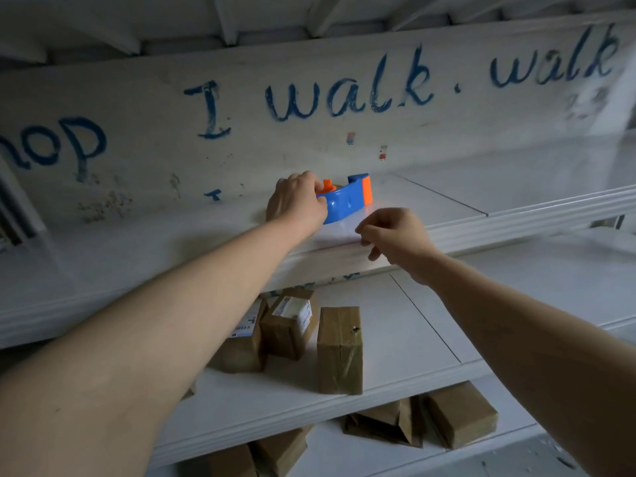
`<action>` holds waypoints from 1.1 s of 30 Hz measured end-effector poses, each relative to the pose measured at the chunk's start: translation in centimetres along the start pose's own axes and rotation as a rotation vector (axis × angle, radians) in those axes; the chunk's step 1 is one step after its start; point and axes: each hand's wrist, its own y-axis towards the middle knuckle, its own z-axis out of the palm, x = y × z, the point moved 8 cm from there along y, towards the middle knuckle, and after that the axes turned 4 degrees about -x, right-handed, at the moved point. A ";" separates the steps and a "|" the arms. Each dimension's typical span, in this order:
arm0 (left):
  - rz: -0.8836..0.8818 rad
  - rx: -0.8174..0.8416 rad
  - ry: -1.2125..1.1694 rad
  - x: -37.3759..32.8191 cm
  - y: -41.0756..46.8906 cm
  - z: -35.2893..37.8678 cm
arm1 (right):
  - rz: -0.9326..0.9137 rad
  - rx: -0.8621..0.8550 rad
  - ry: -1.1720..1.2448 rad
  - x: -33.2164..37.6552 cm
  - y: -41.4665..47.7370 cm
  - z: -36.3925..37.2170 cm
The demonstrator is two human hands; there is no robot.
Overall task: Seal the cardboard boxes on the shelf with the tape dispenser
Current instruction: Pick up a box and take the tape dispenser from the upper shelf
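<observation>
Tape dispenser [347, 201] is clasped at its left end by the left grip [296, 201], on the upper shelf [447, 204]. Right grip [395, 235] is held just right of the dispenser, fingers curled; whether anything is pinched cannot be told. Cardboard boxes [339, 349] are seen below the dispenser.

The left hand [296, 201] covers the left end of the tape dispenser [344, 204], so its tape roll is mostly hidden. Whether the right hand [395, 239] pinches anything cannot be told. The left forearm hides part of 1 cardboard box [241, 349]. The box labels [299, 311] are too small to read. The bottom edge cuts off the lowest boxes [278, 449].
</observation>
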 end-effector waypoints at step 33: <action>0.049 0.148 -0.155 2.9 -12.4 -10.1 | 0.209 0.087 0.066 -1.2 -7.9 1.0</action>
